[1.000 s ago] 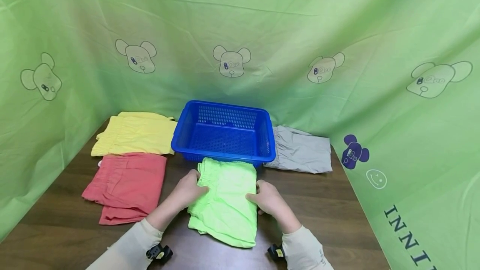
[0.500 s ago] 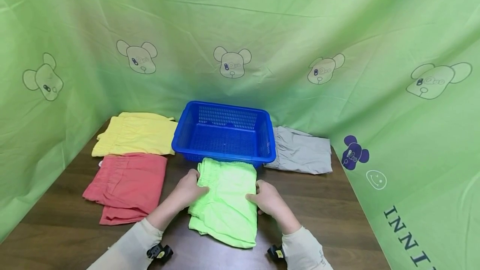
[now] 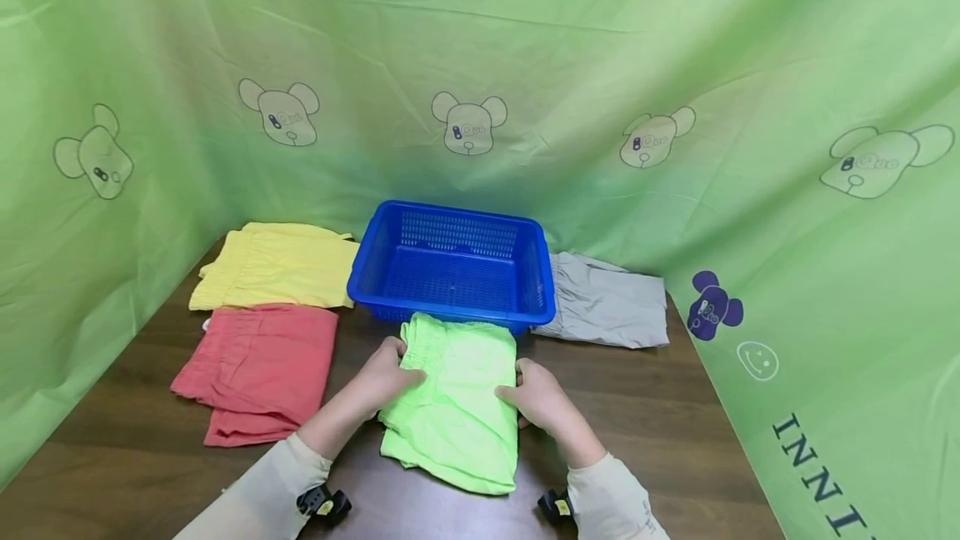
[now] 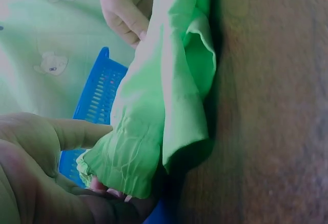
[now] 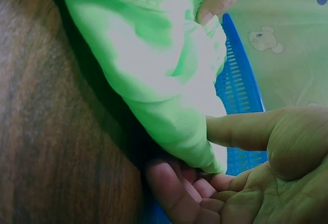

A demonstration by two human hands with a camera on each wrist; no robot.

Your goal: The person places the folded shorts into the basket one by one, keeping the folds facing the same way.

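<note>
Folded lime-green shorts (image 3: 457, 407) with a gathered waistband lie in front of the blue basket (image 3: 450, 313), their far edge overlapping its front rim in the head view. My left hand (image 3: 384, 373) grips the waistband side, thumb on top and fingers underneath, as the left wrist view also shows on the shorts (image 4: 138, 126). Opposite it, my right hand (image 3: 542, 397) pinches the other side edge. In the right wrist view the thumb of the right hand (image 5: 246, 162) presses the top of the cloth, with the other fingers curled below it.
Folded yellow shorts (image 3: 281, 265) and red shorts (image 3: 262, 369) lie on the left of the wooden table (image 3: 637, 457). Grey folded shorts (image 3: 611, 302) sit right of the basket. Behind everything hangs a green curtain (image 3: 480, 40) printed with bear heads.
The whole head view has shifted slightly, everything sitting a little further right in it. Both hands keep their grip on the lime-green shorts, which stay in front of the basket.
</note>
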